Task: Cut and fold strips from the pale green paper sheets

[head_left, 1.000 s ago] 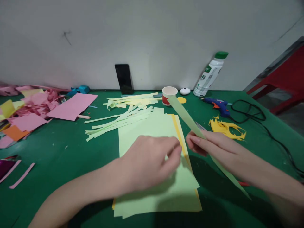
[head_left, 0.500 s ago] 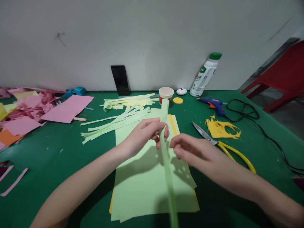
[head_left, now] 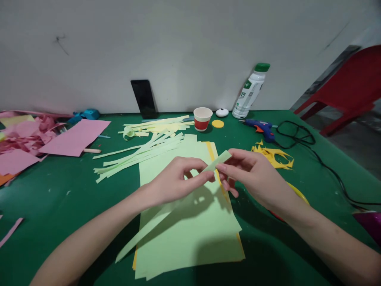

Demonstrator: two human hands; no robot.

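A light green paper strip is pinched between the fingers of both hands, its short end pointing up and to the right. My left hand grips it near the middle, and the long tail runs down to the lower left beneath that hand. Near the strip's upper end, my right hand holds it between thumb and fingers. Below both hands lies a stack of light green paper sheets with yellow edges showing. Several cut green strips rest at the stack's upper left.
Along the wall stand a phone, a paper cup and a leaning bottle. To the right are a glue gun with its cord and yellow scraps. Scissors are mostly hidden by my right arm. Pink paper lies left.
The strip has swung from upright to a slant, its tail now at the lower left. My right hand has come up and taken hold of its upper end.
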